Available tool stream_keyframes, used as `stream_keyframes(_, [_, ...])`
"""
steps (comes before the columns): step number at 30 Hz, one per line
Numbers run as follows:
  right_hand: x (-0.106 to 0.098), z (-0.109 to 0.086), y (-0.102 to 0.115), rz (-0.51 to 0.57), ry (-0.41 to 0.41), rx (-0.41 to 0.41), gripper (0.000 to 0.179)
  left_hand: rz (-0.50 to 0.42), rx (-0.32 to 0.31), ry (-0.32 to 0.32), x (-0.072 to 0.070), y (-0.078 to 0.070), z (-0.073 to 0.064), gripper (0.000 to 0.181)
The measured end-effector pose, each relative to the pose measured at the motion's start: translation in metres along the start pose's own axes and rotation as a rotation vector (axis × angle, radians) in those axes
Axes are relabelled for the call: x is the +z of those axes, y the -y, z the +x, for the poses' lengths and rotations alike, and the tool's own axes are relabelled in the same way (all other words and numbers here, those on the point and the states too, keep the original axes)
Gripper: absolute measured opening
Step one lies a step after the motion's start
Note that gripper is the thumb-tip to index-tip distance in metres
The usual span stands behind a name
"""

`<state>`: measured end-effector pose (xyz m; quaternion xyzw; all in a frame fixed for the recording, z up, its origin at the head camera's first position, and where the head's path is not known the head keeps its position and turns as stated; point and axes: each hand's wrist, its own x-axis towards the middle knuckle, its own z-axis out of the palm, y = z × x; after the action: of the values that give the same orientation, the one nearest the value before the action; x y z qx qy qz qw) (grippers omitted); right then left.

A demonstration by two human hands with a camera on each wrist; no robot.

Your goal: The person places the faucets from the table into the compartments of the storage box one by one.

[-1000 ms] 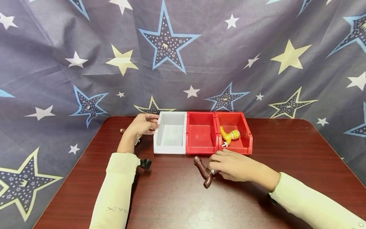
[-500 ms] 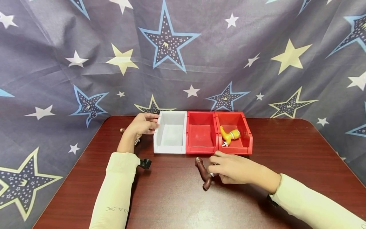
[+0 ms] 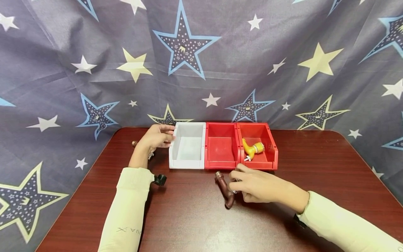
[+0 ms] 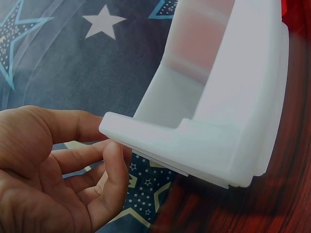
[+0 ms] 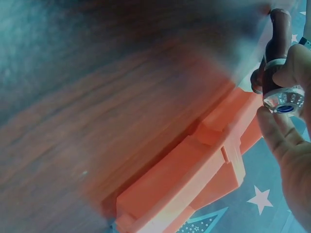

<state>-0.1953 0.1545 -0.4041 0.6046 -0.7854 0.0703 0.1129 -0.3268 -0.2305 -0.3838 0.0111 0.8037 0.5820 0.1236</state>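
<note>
In the head view, my right hand [image 3: 253,183] pinches a brown tap [image 3: 224,189] in front of the bins, at its silver fitting. The right wrist view shows the thumb over the tap's brown body [image 5: 278,41] and fingertips at the silver end [image 5: 284,100]. My left hand [image 3: 155,137] is at the left side of a white bin [image 3: 187,163]. In the left wrist view, its thumb and a bent finger [image 4: 115,167] hold the bin's rim corner between them. A yellow tap [image 3: 253,149] lies inside the right red bin [image 3: 273,154].
A middle red bin [image 3: 221,164] stands between the white bin and the right red one, all side by side. Beyond the left wrist, another tap [image 3: 134,143] is mostly hidden. A star-patterned cloth [image 3: 201,87] hangs behind the dark wooden table [image 3: 189,217].
The brown tap has turned slightly in my right hand, its spout swinging. The right hand has shifted slightly toward me. My left hand stays at the white bin.
</note>
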Motion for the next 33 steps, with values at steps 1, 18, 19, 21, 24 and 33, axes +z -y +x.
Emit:
stream_keyframes(1, [-0.001,0.000,0.000,-0.001,-0.005,0.000,0.040,-0.003,-0.001,0.000,0.000,0.000,0.000,0.055])
stream_keyframes(18, [-0.015,0.004,-0.008,-0.098,-0.042,-0.002,0.036,-0.007,-0.015,0.015,0.000,-0.004,-0.001,0.055])
stream_keyframes(19, [-0.016,0.004,-0.008,-0.105,-0.041,-0.004,0.036,-0.007,-0.015,0.015,0.000,-0.004,-0.001,0.055])
stream_keyframes(21, [-0.018,0.004,-0.010,-0.120,-0.044,-0.003,0.037,-0.010,-0.014,0.015,0.000,-0.004,-0.001,0.056])
stream_keyframes(24, [-0.021,0.005,-0.013,-0.131,-0.060,0.000,0.037,-0.009,-0.014,0.012,0.000,-0.003,-0.001,0.056])
stream_keyframes(33, [-0.038,0.013,-0.022,-0.106,-0.094,0.061,0.036,-0.012,-0.016,0.007,0.000,-0.002,-0.001,0.055])
